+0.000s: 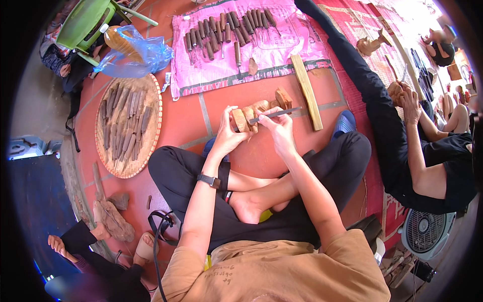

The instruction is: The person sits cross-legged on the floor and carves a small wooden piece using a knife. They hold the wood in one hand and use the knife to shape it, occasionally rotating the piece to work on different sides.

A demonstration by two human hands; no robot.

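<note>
My left hand (227,135) grips a light-brown wood carving (239,121), its thumb and fingers wrapped around the near left end. The carving has rounded, notched lumps and stretches away to a blocky end at the far right. In my right hand (279,132) is a slim, dark carving tool (275,115), pinched between thumb and fingers. It slants across the near side of the carving, its left end at the wood close to my left fingertips. Whether that end is a blade or a file face is too small to tell. Both hands are above the tiled floor, in front of my crossed legs.
A pink sheet (201,80) beyond holds rows of dark-handled carving tools (237,53). At left, a round woven tray (108,161) holds more. A wooden strip (307,93) lies right of the carving. A wooden mallet (113,219), other people and a fan (427,234) are around me.
</note>
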